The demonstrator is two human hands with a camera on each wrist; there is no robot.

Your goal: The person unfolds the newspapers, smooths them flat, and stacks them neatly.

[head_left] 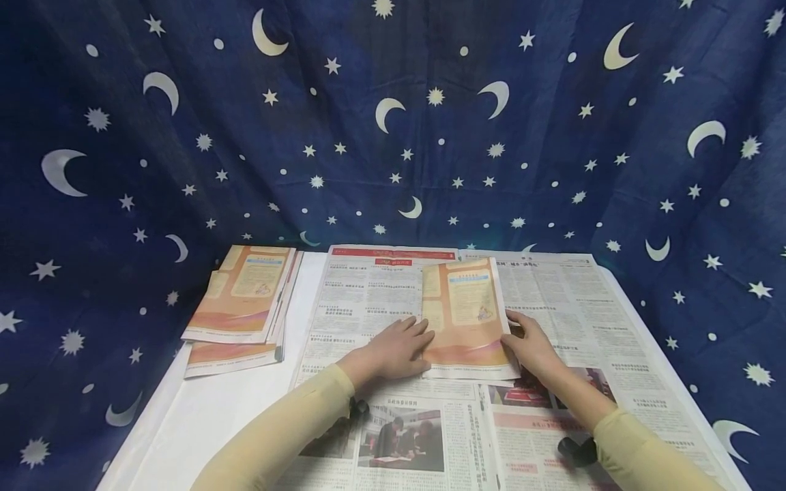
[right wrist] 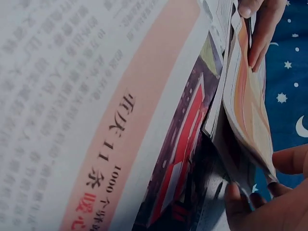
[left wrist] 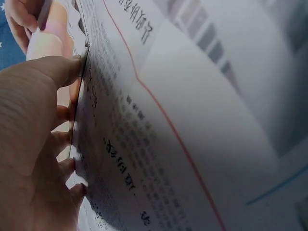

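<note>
An orange folded newspaper (head_left: 463, 317), with a blue-striped text panel, lies upon an opened-out newspaper (head_left: 381, 382) in the head view. My left hand (head_left: 402, 348) rests along its left edge, fingers spread and fairly straight. At the right edge my right hand (head_left: 531, 341) pinches the paper, thumb above and fingers beneath. The right wrist view shows that folded newspaper (right wrist: 257, 115) bowed a little, its layers parted near the right hand (right wrist: 274, 202). In the left wrist view, the fingertips of my left hand (left wrist: 33, 115) meet the newsprint.
To the left, a stack of similar orange folded newspapers (head_left: 239, 300) sits on the white tabletop (head_left: 227, 416), its lowest pieces sticking out toward me. A dark blue curtain (head_left: 368, 191) with moons and stars hangs behind and at both sides of the table.
</note>
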